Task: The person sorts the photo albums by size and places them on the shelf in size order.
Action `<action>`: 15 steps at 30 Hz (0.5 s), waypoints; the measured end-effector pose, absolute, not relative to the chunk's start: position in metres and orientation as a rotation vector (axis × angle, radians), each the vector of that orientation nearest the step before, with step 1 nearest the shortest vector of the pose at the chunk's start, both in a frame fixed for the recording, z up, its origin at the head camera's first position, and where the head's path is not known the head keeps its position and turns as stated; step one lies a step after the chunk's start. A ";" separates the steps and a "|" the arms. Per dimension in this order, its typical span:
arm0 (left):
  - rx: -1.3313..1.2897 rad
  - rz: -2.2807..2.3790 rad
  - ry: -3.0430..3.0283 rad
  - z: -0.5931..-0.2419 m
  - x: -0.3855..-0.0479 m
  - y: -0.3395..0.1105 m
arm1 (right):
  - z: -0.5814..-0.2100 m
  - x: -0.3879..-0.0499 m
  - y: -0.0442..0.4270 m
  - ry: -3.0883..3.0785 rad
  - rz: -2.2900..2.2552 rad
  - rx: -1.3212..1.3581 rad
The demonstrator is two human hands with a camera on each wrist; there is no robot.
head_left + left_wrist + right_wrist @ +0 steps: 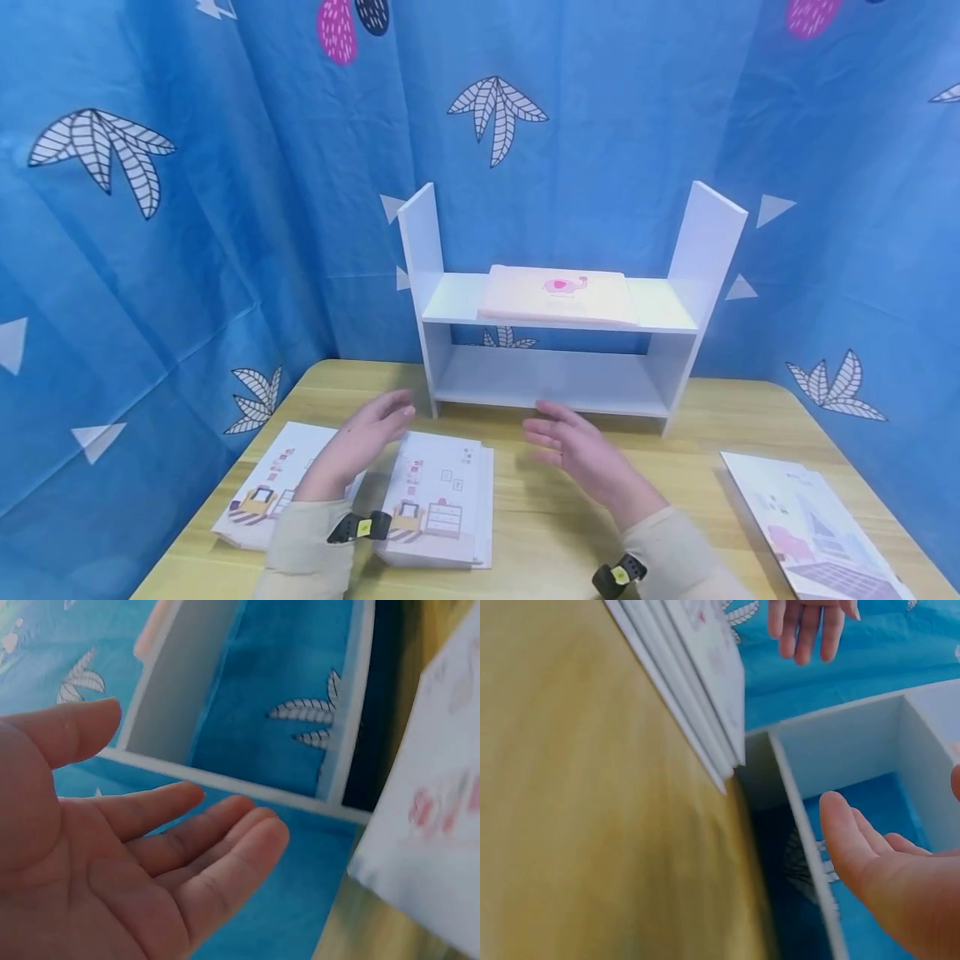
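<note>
Both hands hover over the table in front of a white two-tier shelf [551,379]. My left hand [363,437] is above the gap between two piles of illustrated booklets, its fingers loosely bent with nothing in them. The nearer pile [435,500] lies just right of it; the other pile [258,492] sits at the left, partly hidden by the sleeve. My right hand [581,454], palm turned inward and holding nothing, is in front of the shelf's right half. In the left wrist view the left hand [142,862] shows an empty palm.
A pale pink item with an elephant picture [558,293] lies flat on the upper shelf board. More printed booklets [813,529] lie at the table's right edge. A blue patterned curtain [600,125] hangs behind and on both sides of the wooden table [532,533].
</note>
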State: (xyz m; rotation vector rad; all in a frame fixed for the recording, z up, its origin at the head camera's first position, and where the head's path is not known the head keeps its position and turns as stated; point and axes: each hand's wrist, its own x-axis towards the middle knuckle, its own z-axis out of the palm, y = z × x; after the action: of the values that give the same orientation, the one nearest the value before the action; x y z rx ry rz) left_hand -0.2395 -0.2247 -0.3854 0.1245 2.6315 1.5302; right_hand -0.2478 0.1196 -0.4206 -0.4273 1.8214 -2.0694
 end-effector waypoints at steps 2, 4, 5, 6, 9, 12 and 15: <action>0.103 1.473 2.658 -0.388 -0.240 -0.229 | -0.428 -0.247 0.116 1.833 -2.043 -0.397; 0.059 1.430 2.677 -0.391 -0.240 -0.232 | -0.434 -0.246 0.114 1.846 -2.014 -0.390; 0.050 1.416 2.684 -0.393 -0.241 -0.233 | -0.437 -0.245 0.113 1.840 -2.006 -0.389; 0.041 1.401 2.689 -0.395 -0.241 -0.235 | -0.439 -0.244 0.112 1.831 -1.999 -0.391; 0.016 1.381 2.689 -0.400 -0.243 -0.238 | -0.445 -0.241 0.108 1.764 -2.000 -0.423; 0.016 1.397 2.662 -0.404 -0.244 -0.240 | -0.448 -0.239 0.105 1.684 -2.021 -0.431; 0.015 1.418 2.638 -0.407 -0.244 -0.241 | -0.451 -0.237 0.102 1.640 -2.040 -0.419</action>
State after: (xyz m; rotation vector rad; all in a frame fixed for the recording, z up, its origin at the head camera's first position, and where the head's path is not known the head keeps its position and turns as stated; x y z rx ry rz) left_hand -0.2440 -0.2412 -0.4073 0.0149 2.6381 1.4177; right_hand -0.2373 0.1023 -0.4508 -0.4191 1.6401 -2.0399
